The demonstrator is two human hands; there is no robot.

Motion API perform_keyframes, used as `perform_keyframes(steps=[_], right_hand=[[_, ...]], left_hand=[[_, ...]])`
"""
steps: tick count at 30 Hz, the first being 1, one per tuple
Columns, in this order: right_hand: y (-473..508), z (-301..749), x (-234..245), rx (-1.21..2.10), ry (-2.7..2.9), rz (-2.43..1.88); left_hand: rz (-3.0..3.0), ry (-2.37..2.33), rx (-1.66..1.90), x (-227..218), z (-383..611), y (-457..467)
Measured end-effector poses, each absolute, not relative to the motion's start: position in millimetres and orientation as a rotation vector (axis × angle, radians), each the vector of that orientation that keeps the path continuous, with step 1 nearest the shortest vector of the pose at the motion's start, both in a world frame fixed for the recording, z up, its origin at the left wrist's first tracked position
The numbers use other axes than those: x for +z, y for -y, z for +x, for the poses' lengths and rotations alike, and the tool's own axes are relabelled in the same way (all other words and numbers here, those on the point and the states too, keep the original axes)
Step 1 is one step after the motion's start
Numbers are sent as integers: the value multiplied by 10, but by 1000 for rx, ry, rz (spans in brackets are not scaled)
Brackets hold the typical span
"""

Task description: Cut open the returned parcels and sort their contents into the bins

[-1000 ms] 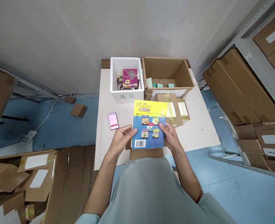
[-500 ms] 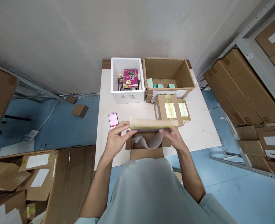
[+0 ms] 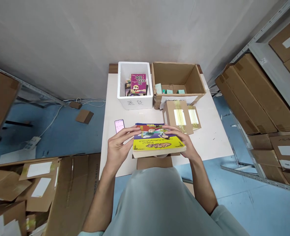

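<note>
A thick paperback book (image 3: 157, 141) with a yellow, blue and red cover is held between my two hands, its lettering upside down to me. My left hand (image 3: 121, 144) grips its left edge, fingers on the cover. Around the right edge, my right hand (image 3: 184, 141) is closed with its fingers over the top. Below the book, an open cardboard box (image 3: 154, 163) stands at the table's near edge; the book hides most of it. A phone (image 3: 119, 125) with a lit pink screen lies just beyond my left hand.
On the white table (image 3: 208, 131) stand a white foam box (image 3: 135, 103) with books, a big open carton (image 3: 179, 78) with small green boxes, and taped parcels (image 3: 178, 114). Shelves with cartons (image 3: 262, 91) rise at right. A large carton (image 3: 78, 193) of boxes is lower left.
The book has tipped so that its cover now faces up toward me, and it has come down over the open box. My fingers have shifted onto its cover.
</note>
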State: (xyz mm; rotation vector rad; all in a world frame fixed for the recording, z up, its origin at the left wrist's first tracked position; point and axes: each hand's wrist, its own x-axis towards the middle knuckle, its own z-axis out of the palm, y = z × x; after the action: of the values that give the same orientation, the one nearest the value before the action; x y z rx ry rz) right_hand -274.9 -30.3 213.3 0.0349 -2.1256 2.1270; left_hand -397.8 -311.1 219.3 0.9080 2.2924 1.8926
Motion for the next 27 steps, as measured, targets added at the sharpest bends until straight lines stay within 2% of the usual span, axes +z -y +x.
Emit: perform_keyframes(steps=[7,12,17,22,27], right_hand=[[396,-2737,2066,2046,2206,-190],[485,-2756,1960,2116,2008,-455],[475,-2709,1893,2081,1993,-639],[423,-2669,1884,2214,1940,-554],[465,-2710,2000,2233,1964,-574]], left_hand=[[684,-2415,1823,2095,-3948,3045],[425,-2221,1879,2045,-3924,3000],[495,-2126,1818,2055,-3962,3033],[396,-1948,1778,2135,-3998,3105],[310,-2056,1810,2288,-4016,3047]])
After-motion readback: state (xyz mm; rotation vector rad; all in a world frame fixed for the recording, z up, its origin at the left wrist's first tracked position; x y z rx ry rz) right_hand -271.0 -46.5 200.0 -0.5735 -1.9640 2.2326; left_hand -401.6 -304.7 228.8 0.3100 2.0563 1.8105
